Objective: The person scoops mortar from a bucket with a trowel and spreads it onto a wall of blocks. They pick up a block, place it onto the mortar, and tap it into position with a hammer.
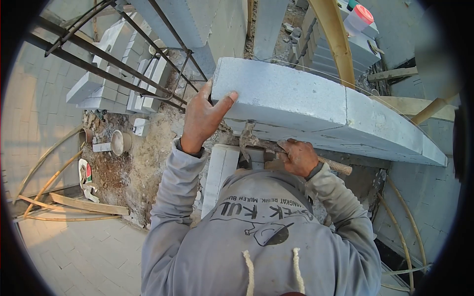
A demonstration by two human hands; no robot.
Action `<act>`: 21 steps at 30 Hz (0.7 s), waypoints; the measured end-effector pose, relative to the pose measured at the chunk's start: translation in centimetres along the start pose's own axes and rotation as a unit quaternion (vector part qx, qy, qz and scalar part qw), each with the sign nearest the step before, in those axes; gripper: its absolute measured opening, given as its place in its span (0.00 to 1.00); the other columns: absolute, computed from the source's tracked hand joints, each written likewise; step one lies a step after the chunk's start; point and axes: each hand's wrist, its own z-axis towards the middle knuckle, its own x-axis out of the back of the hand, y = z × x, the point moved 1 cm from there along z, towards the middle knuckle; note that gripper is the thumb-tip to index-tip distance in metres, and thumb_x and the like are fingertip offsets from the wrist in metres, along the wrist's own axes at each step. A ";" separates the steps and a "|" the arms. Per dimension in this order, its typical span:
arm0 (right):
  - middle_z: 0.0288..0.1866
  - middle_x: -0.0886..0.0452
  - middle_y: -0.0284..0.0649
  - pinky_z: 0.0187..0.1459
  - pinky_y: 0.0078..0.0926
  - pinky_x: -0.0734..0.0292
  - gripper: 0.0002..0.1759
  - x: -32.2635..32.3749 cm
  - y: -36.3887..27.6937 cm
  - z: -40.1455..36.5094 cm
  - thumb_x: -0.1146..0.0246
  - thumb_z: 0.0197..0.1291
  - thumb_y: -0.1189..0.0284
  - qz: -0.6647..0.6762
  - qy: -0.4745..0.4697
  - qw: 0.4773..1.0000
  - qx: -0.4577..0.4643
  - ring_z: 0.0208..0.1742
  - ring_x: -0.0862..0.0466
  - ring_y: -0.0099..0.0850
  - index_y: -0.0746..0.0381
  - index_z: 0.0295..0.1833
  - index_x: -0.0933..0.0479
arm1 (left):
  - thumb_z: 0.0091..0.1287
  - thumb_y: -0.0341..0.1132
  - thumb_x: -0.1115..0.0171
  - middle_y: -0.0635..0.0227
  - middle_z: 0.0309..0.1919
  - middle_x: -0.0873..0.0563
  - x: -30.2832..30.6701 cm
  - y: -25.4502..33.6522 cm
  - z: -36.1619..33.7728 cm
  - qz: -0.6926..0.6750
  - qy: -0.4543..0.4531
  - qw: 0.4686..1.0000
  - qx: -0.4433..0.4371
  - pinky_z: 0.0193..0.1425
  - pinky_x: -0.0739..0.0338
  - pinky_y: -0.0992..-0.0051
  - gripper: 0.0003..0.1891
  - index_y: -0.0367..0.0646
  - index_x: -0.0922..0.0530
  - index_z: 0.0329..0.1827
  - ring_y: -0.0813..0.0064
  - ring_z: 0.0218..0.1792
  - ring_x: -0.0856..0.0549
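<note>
A pale lightweight concrete block (284, 93) forms the left end of the top course of a block wall. My left hand (205, 112) rests against its end, thumb over the near top corner and fingers around the left side, partly hidden. My right hand (299, 157) is wrapped around the wooden handle of a hammer (335, 166). The dirty hammer head (248, 137) is close to the wall's near face, below the block; whether it touches cannot be made out. To the right, another block (385, 121) continues the course.
Steel rebar (113, 61) juts in at upper left, near my left hand. A taut string (316, 71) runs behind the course. Stacked blocks (113, 74), a bucket (120, 142) and bamboo poles (44, 183) lie left. A bamboo prop (335, 42) leans behind the wall.
</note>
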 end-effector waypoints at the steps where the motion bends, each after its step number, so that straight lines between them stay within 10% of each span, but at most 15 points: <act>1: 0.31 0.20 0.50 0.35 0.41 0.24 0.15 0.3 0.0 0.0 0.40 0.51 0.69 0.009 0.006 1.000 0.005 0.33 0.19 0.48 0.65 0.44 0.24 | 0.55 0.53 0.39 0.49 0.37 0.17 0.0 0.0 0.1 0.007 0.002 1.000 -0.003 0.45 0.25 0.69 0.33 0.32 0.27 0.54 0.61 0.39 0.16; 8: 0.22 0.26 0.45 0.26 0.30 0.32 0.15 11.4 -3.0 -3.4 0.41 0.60 0.67 0.282 -0.047 0.956 0.059 0.22 0.25 0.37 0.70 0.42 0.28 | 0.55 0.53 0.39 0.48 0.37 0.17 0.1 0.1 0.0 0.014 -0.002 1.000 -0.009 0.45 0.25 0.69 0.34 0.30 0.28 0.55 0.60 0.39 0.16; 15: 0.18 0.34 0.37 0.22 0.23 0.39 0.15 16.0 -2.3 -4.2 0.49 0.68 0.65 0.221 0.204 0.954 -0.013 0.20 0.36 0.21 0.68 0.36 0.29 | 0.57 0.49 0.39 0.56 0.36 0.17 0.0 -0.2 0.1 0.006 0.014 1.000 -0.011 0.44 0.26 0.72 0.28 0.33 0.25 0.52 0.70 0.38 0.18; 21: 0.17 0.33 0.41 0.23 0.27 0.38 0.15 15.2 -0.7 -4.0 0.48 0.67 0.65 0.059 0.248 0.966 -0.041 0.19 0.34 0.28 0.67 0.35 0.28 | 0.57 0.48 0.39 0.55 0.36 0.17 -0.1 -0.2 -0.1 0.018 0.018 0.999 -0.027 0.44 0.26 0.72 0.27 0.33 0.25 0.51 0.70 0.37 0.18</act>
